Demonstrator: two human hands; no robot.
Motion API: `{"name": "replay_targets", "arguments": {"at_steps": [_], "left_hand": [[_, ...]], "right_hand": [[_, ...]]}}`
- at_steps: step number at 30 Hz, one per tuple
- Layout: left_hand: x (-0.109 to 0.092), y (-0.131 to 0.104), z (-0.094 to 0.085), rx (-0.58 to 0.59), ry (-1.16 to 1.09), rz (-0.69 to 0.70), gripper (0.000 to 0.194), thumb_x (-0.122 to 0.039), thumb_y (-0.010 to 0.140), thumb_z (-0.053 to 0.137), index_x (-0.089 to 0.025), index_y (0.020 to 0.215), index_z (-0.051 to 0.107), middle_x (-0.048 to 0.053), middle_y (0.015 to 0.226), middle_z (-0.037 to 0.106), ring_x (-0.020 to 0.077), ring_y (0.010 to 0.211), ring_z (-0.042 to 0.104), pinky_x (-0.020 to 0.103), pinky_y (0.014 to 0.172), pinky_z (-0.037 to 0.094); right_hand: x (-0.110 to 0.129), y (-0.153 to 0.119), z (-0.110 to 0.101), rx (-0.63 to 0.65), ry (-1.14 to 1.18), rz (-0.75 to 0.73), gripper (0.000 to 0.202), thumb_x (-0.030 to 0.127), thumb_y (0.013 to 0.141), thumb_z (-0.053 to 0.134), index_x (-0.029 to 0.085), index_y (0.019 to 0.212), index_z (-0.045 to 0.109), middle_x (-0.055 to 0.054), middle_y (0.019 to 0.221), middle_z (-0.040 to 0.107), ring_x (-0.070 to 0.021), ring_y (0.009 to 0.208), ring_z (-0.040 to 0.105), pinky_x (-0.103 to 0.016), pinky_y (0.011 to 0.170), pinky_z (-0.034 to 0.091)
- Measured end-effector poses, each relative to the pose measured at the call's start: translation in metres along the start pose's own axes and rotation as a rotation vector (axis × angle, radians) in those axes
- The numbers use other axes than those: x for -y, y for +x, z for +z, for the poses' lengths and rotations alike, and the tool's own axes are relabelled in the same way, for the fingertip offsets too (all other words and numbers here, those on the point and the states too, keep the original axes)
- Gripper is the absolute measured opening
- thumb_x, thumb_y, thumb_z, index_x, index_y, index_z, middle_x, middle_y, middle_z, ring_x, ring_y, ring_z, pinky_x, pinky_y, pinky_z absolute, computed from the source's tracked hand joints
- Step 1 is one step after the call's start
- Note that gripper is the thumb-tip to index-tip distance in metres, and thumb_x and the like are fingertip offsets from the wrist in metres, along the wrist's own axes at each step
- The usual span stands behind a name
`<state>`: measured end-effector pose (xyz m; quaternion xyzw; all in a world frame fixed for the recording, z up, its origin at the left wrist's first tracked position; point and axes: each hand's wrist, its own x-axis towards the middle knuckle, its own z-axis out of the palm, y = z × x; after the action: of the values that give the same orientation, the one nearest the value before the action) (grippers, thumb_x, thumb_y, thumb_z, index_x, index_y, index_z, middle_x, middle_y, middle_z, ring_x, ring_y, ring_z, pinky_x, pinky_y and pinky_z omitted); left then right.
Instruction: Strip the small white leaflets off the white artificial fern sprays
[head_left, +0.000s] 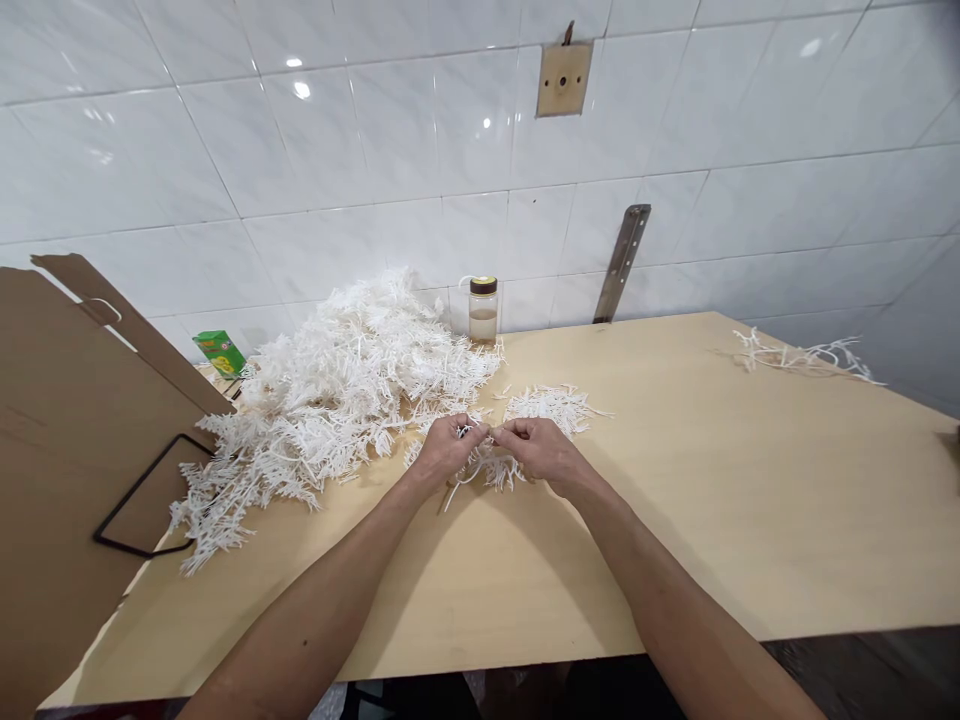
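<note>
Over the middle of the table, my left hand [448,447] and my right hand [541,450] meet fingertip to fingertip, both pinched on a white branching piece [495,470]. Its thin strands hang below and between the fingers. Just behind my right hand lies a small pile of white pieces [551,403]. A large heap of the same white branching pieces [352,365] spreads to the left of my hands. The exact spot gripped is too small to make out.
A lidded jar of liquid [483,318] stands by the tiled wall. At the left are a cardboard box [82,430], a black wire frame [124,500] and a green packet [220,353]. Loose white strands [806,355] lie at the far right; a metal strip [622,262] leans behind.
</note>
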<state>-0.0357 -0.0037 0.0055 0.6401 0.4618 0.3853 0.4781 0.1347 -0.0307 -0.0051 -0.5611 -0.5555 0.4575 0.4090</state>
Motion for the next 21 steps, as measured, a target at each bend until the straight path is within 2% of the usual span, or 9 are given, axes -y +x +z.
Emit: {"name": "replay_targets", "arguments": {"at_steps": [4,9,16,21], "left_hand": [[0.001,0.001,0.001,-0.014,0.027,0.027,0.035,-0.05,0.072,0.066,-0.016,0.066,0.061,-0.002,0.056,0.056,0.0104,0.052,0.047,0.023,0.052,0.036],[0.005,0.003,0.001,-0.088,0.069,-0.04,0.031,-0.046,0.071,0.066,-0.016,0.065,0.061,-0.002,0.055,0.057,0.0117,0.052,0.049,0.024,0.054,0.038],[0.008,0.007,0.003,-0.109,0.143,-0.074,0.022,-0.038,0.068,0.064,-0.016,0.063,0.062,-0.004,0.049,0.052,0.0102,0.047,0.043,0.022,0.049,0.031],[0.002,0.006,0.009,-0.118,0.234,-0.032,0.016,-0.029,0.068,0.059,-0.016,0.059,0.062,-0.004,0.047,0.048,0.0095,0.049,0.041,0.022,0.05,0.029]], "right_hand": [[0.0,0.0,0.002,-0.071,-0.071,-0.1,0.03,0.047,0.074,0.064,0.018,0.067,0.06,0.004,0.054,0.051,-0.009,0.046,0.039,-0.023,0.045,0.03],[0.004,-0.002,0.007,-0.169,-0.288,-0.239,0.02,0.036,0.078,0.059,0.019,0.068,0.061,0.0,0.065,0.062,-0.0138,0.059,0.051,-0.026,0.058,0.037],[0.001,-0.001,0.016,-0.167,-0.4,-0.551,0.014,0.02,0.082,0.054,0.02,0.069,0.057,-0.001,0.069,0.06,-0.0148,0.065,0.052,-0.027,0.063,0.038],[-0.001,-0.003,0.009,-0.119,-0.39,-0.582,0.013,0.018,0.083,0.053,0.02,0.07,0.054,0.0,0.069,0.058,-0.0139,0.064,0.05,-0.026,0.061,0.037]]}}
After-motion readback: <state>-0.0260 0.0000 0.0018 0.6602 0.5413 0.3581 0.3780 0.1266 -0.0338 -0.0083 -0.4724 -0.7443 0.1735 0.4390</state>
